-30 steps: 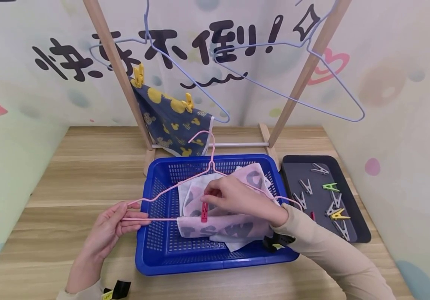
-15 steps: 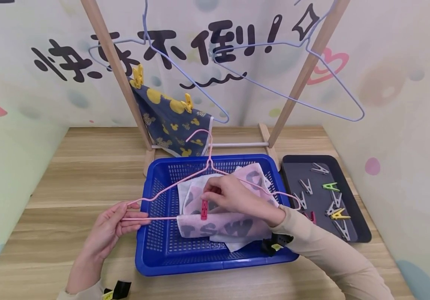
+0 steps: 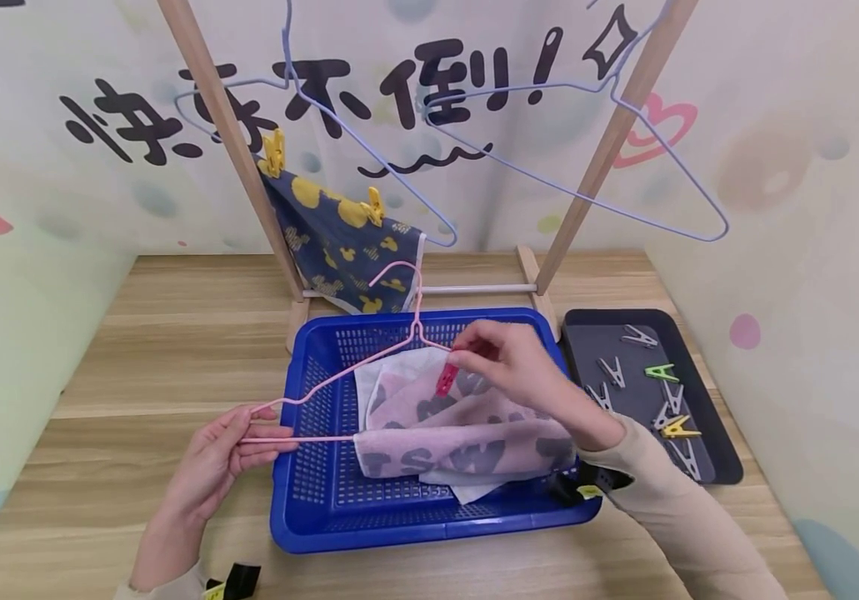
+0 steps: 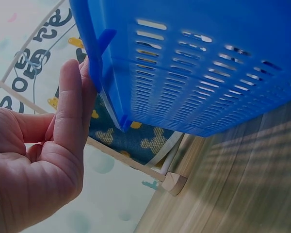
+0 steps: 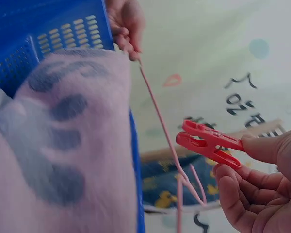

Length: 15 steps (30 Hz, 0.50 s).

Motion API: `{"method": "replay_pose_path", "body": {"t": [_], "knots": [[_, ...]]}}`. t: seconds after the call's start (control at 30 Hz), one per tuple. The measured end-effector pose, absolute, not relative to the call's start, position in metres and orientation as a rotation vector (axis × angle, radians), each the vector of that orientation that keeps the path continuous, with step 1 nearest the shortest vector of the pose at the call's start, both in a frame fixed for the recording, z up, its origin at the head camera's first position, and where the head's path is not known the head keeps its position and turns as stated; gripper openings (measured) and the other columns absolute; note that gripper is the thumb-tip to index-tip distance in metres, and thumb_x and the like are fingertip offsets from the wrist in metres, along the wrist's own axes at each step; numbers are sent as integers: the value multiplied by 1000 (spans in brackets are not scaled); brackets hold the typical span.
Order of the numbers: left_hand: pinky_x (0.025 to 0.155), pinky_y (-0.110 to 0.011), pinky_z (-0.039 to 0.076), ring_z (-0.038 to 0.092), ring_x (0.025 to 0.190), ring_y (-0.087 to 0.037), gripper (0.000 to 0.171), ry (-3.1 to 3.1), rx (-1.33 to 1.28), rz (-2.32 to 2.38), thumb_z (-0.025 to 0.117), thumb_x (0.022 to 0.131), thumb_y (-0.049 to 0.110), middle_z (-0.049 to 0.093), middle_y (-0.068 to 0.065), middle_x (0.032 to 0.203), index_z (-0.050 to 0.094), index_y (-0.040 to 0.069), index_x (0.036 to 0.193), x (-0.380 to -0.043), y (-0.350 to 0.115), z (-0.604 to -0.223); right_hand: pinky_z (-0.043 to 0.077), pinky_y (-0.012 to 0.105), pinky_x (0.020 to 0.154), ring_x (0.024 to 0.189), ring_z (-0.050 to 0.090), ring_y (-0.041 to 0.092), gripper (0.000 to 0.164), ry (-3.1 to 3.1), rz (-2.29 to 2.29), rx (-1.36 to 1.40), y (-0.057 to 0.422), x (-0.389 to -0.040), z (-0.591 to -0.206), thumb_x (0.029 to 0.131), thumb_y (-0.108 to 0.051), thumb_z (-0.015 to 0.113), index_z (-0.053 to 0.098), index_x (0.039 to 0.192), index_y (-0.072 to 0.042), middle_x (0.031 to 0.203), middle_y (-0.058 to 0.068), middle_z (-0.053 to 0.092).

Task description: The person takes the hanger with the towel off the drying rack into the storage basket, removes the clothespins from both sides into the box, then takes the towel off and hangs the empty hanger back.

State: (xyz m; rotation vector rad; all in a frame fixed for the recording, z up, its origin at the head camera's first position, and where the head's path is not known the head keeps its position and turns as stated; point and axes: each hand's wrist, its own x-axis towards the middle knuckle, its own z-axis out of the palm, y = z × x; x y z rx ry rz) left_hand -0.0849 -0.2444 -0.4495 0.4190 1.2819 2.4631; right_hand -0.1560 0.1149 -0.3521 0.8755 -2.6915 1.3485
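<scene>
1. Observed nearest: bare left hand point(image 3: 222, 450), pinching the left end of a pink wire hanger point(image 3: 417, 327) between thumb and fingers, beside the rim of a blue slotted plastic basket point(image 3: 362, 540).
2. Observed opposite: bare right hand point(image 3: 507, 362), gripping a red plastic clothespin point(image 3: 446, 377) between thumb and fingertips, above the basket and apart from the cloth below. Risk: pin shooting loose into the basket, if squeezed off-centre.
3. Found over the basket: pink fabric towel with grey pattern point(image 3: 429, 454), folded over the lower bar. No pin seen along the fold. Judged liable to slide on the smooth wire, if tilted or raised by the left end alone.
4. Noted at right: shallow dark-grey tray point(image 3: 601, 342), holding grey, green and yellow plastic clips.
5. Noted farthest: navy cloth with yellow pattern point(image 3: 339, 242), pinned beside a wooden rack post point(image 3: 234, 142). Risk: snagging by the pink hook, if pushed straight back.
</scene>
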Motion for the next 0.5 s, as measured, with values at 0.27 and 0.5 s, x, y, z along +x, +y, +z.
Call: {"method": "replay_pose_path", "body": {"t": [0.27, 0.5], "knots": [[78, -29, 53, 67, 93, -27, 43, 1238, 431, 2487, 19, 104, 9, 68, -18, 102, 60, -1, 112, -86, -244, -447, 46, 18, 50, 58, 56, 11, 11, -2703, 1188, 473, 189, -156, -343, 87, -11, 67, 68, 88, 0, 73, 8, 66], [78, -29, 53, 67, 93, -27, 43, 1246, 438, 2486, 19, 104, 8, 68, -18, 102, 60, -1, 112, -86, -245, -448, 45, 19, 47, 55, 55, 7, 26, -2853, 990, 143, 264, -162, -359, 89, -22, 66, 66, 89, 4, 71, 11, 65]]}}
